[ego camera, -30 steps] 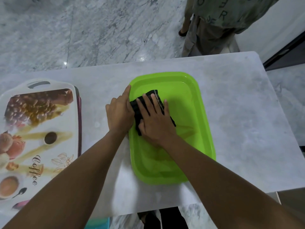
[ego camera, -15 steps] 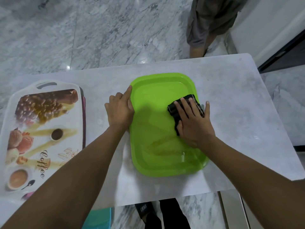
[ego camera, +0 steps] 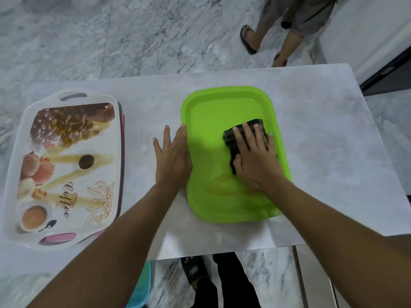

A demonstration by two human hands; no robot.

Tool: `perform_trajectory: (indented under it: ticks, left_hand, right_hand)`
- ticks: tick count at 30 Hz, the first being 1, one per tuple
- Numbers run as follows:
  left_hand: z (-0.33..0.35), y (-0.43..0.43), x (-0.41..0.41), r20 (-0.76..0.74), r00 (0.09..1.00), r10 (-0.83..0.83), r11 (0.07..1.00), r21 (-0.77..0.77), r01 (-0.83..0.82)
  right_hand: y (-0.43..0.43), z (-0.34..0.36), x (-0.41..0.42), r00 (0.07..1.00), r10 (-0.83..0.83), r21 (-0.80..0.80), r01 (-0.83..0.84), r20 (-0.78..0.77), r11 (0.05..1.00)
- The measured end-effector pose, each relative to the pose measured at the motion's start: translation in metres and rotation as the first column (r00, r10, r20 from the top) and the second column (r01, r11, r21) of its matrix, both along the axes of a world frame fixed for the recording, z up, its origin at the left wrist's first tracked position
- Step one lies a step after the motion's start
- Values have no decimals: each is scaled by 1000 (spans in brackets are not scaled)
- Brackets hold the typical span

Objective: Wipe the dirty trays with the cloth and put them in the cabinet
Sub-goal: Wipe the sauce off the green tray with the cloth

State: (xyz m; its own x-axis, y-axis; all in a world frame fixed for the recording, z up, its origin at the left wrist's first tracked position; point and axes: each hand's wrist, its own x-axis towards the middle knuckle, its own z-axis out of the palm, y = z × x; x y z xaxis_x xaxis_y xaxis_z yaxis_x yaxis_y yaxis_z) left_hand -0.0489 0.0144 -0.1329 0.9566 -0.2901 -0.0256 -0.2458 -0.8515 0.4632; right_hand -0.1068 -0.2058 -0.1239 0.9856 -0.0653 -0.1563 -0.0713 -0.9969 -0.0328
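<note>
I note right hand [ego camera: 255, 161] flat, fingers spread, pressing black cloth [ego camera: 231, 138] into green tray [ego camera: 209, 130]; left hand [ego camera: 172, 158] flat against its left rim.

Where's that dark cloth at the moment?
In the head view, the dark cloth lies inside the green tray, toward its right rim, pressed under the right hand; the left hand rests against the tray's left edge.

Glossy plastic tray [ego camera: 222, 112], marble table [ego camera: 322, 130]

Looks like someone's home kitchen or dining spot. Marble floor [ego camera: 138, 34], pale marble tabletop [ego camera: 333, 152], coffee-print serving tray [ego camera: 66, 165], someone in sandals [ego camera: 248, 40] nearby.
</note>
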Motion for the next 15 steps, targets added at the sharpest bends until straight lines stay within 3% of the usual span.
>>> perform_trajectory:
  ticks: [6,15]
  left_hand:
    - [-1,0,1,20,1000,-4,994,106,2]
    - [2,-3,3,8,1000,-4,979,206,2]
  right_hand:
    - [89,-4,-8,992,119,129,-124,46,984]
    - [83,-6,-10,989,151,113,-150,-4,982]
